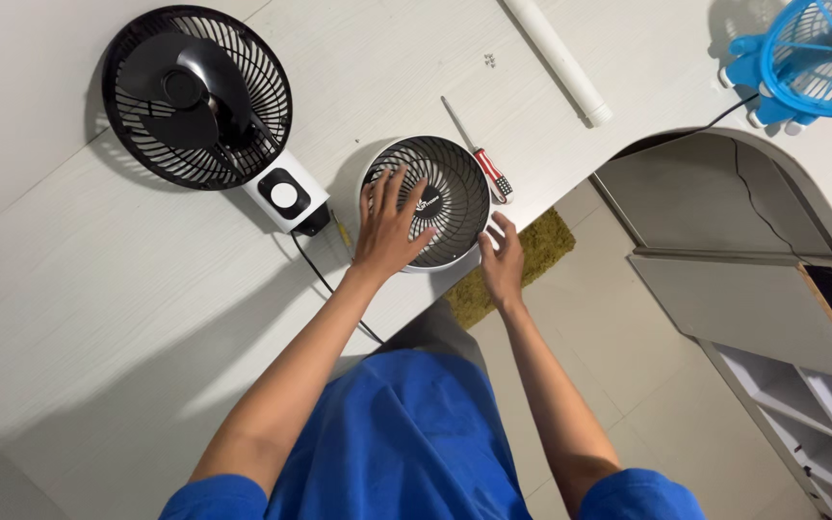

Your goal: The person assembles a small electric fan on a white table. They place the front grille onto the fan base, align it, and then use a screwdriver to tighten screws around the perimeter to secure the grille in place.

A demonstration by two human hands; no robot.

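This looks like a room in a home, used for small repairs. A white table (98, 289) carries several fans and a screwdriver (488, 169); below are a tiled floor (618, 356), a green mat (536, 255) and white shelves (801, 404).

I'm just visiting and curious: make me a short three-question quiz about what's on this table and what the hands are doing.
1. True or false: the left hand lies flat on the small round fan grille.
2. Which tool lies on the white table just beyond that grille? A) pliers B) red-handled screwdriver C) hammer
3. Fill in: the right hand touches the grille at its ____ .

Key:
1. True, fingers spread over the grille's face.
2. B. Its shaft points away from the person.
3. Rim, at the side nearest the table edge. The bigger black fan and the blue fan are untouched.
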